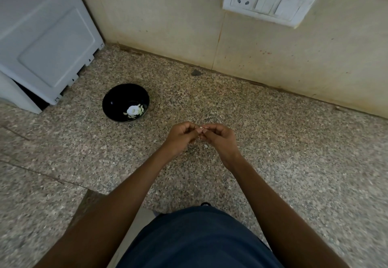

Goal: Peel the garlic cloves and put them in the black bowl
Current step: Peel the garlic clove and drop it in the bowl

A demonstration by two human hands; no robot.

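A black bowl [117, 101] stands on the speckled stone counter, left of centre, with several pale peeled garlic cloves [134, 110] lying in its bottom. To the right of the bowl and nearer to me, my left hand [181, 135] and my right hand [218, 138] meet above the counter. Both pinch a small pale garlic clove [202, 128] between their fingertips; most of it is hidden by the fingers. A small pale scrap of peel [206, 146] lies on the counter just below the hands.
A white appliance [42, 36] stands at the back left, close to the bowl. The beige wall runs along the back, with a white socket and switch plate [270, 1] at upper right. My dark blue shirt fills the bottom centre.
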